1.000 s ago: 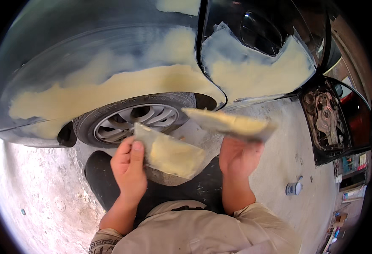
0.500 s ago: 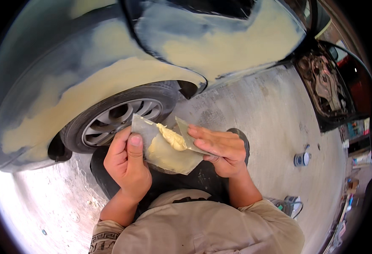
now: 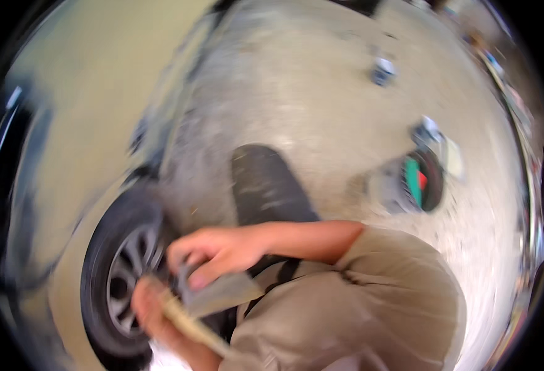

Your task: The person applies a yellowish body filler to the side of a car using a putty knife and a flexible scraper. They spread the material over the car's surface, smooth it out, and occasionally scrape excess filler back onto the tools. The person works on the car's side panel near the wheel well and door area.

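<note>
My left hand [image 3: 164,318] grips a thin flat plate [image 3: 194,326], seen nearly edge-on with pale yellow along it. Just above it, my right hand [image 3: 219,252] is closed on a grey flat spreader [image 3: 225,293], which is tilted down toward the plate. Motion blurs both hands, and I cannot tell whether the two tools touch. How much yellow filler is on the plate's face is hidden. Beside my hands stands the car's wheel [image 3: 123,278], below a body panel [image 3: 99,80] coated with pale yellow filler.
On the concrete floor [image 3: 284,80] to my right stands a dark bucket [image 3: 392,185] with green and red things inside. A tin [image 3: 428,131] is behind it, and a blue-and-white can [image 3: 383,72] farther off. My bent knee [image 3: 269,179] is ahead of my hands.
My view has swung to the right, bringing the bucket into sight. Both hands have come closer to my body's left side and turned, so the plate shows its edge instead of its filler-covered face.
</note>
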Tool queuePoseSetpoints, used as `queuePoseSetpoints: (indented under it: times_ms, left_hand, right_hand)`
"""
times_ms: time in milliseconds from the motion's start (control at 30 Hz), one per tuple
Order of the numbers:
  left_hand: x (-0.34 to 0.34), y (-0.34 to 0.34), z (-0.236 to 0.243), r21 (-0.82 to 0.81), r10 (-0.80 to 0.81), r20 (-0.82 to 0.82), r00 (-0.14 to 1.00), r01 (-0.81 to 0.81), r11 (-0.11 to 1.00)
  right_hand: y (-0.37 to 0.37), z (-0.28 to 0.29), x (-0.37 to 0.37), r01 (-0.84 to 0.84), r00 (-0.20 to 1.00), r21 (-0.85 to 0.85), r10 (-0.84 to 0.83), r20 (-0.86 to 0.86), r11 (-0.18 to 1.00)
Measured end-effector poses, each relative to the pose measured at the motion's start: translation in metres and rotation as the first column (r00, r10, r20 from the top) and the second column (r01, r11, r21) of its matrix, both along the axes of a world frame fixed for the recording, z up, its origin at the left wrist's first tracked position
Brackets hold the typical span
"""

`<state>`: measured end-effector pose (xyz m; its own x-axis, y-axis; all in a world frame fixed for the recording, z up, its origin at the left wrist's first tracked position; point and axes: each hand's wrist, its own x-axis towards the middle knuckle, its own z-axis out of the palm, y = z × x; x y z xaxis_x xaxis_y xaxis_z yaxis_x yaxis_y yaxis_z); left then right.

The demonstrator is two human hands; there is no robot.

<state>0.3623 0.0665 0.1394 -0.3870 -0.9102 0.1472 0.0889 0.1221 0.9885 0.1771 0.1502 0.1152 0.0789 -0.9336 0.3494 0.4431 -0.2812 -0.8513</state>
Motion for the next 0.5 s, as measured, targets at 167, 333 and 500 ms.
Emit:
queuePoseSetpoints:
  times_ms: [167, 333, 500]
  left_hand:
    - [-0.038, -0.020, 0.020, 0.273, -0.159, -0.073, 0.985, 0.173, 0.946]
    - [-0.022, -0.042, -0.030, -0.088, -0.318, 0.323, 0.891, 0.363, 0.928]
    - [-0.046, -0.001, 0.009, 0.436, -0.458, -0.093, 0.884, 0.450, 0.779]
  right_hand:
    - [0.029, -0.020, -0.054, 0.327, 0.941, 0.210, -0.337, 0.014, 0.921]
    - [0.042, -0.002, -0.048, 0.784, 0.577, 0.150, -0.797, 0.180, 0.602]
    - [0.051, 0.050, -0.009, 0.942, 0.326, 0.080, -0.945, -0.004, 0.325]
